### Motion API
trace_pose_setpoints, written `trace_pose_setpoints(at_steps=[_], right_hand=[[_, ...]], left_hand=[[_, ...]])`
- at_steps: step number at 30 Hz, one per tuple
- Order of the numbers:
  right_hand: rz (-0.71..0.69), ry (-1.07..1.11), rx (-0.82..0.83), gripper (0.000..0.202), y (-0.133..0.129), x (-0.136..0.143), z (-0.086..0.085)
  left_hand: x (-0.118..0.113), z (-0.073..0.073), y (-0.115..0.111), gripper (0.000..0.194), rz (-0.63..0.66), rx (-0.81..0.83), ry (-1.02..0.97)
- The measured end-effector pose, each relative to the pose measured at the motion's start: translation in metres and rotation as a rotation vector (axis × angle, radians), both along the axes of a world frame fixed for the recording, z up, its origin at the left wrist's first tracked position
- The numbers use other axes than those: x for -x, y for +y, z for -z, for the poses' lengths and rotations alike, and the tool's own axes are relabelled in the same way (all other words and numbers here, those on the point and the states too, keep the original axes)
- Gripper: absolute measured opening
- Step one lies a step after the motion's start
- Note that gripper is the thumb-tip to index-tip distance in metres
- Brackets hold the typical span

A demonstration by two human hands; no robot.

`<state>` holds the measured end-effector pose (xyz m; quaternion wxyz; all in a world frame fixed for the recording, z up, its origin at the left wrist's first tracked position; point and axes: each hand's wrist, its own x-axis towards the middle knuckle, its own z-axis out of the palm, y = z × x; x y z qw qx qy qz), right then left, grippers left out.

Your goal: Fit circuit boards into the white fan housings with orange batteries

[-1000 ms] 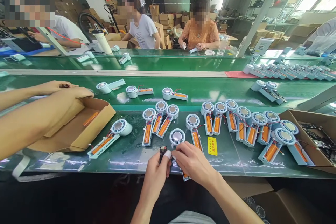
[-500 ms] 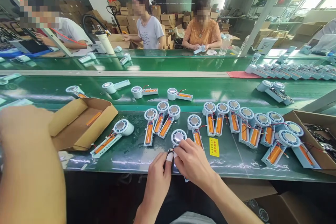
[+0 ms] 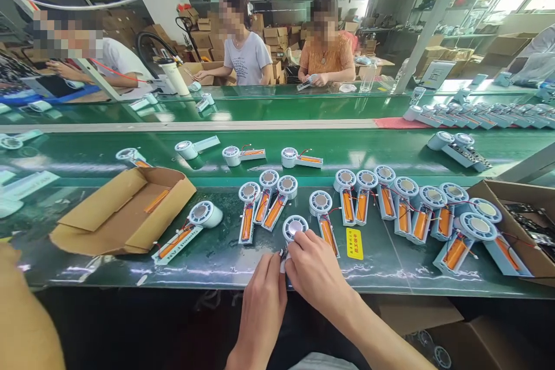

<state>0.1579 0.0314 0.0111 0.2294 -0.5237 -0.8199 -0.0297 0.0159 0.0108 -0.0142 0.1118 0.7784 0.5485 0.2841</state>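
Observation:
A small white fan unit [image 3: 295, 228] lies at the near edge of the bench, its round head showing past my fingers. My right hand [image 3: 314, 266] is closed just below that head, fingertips pinched together. Beside it my left hand [image 3: 265, 295] is closed around a small dark part [image 3: 282, 252], mostly hidden by the fingers. The two hands touch or nearly touch. To the right of the head lies another fan [image 3: 321, 202] with an orange battery in its handle, near a yellow card [image 3: 354, 243].
An open cardboard box [image 3: 125, 214] and a fan [image 3: 205, 214] lie left. Several fans stand in a row at right, before a box of circuit boards [image 3: 533, 225]. A co-worker's arm [image 3: 21, 318] is at far left. A conveyor [image 3: 373, 150] runs behind, with people beyond.
The co-worker's arm at far left has drawn back toward the lower left, uncovering the cardboard box. Fans on the conveyor have shifted slightly right. My left fingers have closed in more around the small part.

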Motion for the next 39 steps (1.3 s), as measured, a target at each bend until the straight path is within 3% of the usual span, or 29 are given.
trace_pose_setpoints(at_steps=[9,18,22,26,31,34,37,39], right_hand=[[-0.134,0.164,0.155,0.016,0.002,-0.023,0.0],[-0.308,0.285,0.234,0.023,0.007,-0.035,0.007],[-0.253,0.378,0.292,0.019,0.01,-0.039,0.002],[-0.12,0.572,0.373,0.024,0.002,-0.057,-0.011],[-0.172,0.484,0.499,0.046,-0.023,-0.062,-0.015],[-0.179,0.433,0.508,0.052,-0.03,-0.049,-0.013],[-0.221,0.415,0.453,0.041,-0.025,-0.036,-0.009],[-0.244,0.512,0.414,0.031,-0.018,-0.031,-0.005]], left_hand=[[0.017,-0.014,0.014,0.033,0.18,0.249,-0.112],[0.024,-0.021,0.026,0.028,0.299,0.326,-0.153],[0.02,-0.015,0.021,0.03,0.245,0.333,-0.217],[0.017,-0.006,0.011,0.037,0.047,0.33,-0.286],[0.017,-0.003,0.003,0.048,-0.145,0.443,-0.36],[0.017,-0.005,0.002,0.054,-0.185,0.467,-0.39],[0.018,-0.006,0.002,0.056,-0.163,0.47,-0.404],[0.018,-0.006,0.001,0.057,-0.158,0.471,-0.418]])
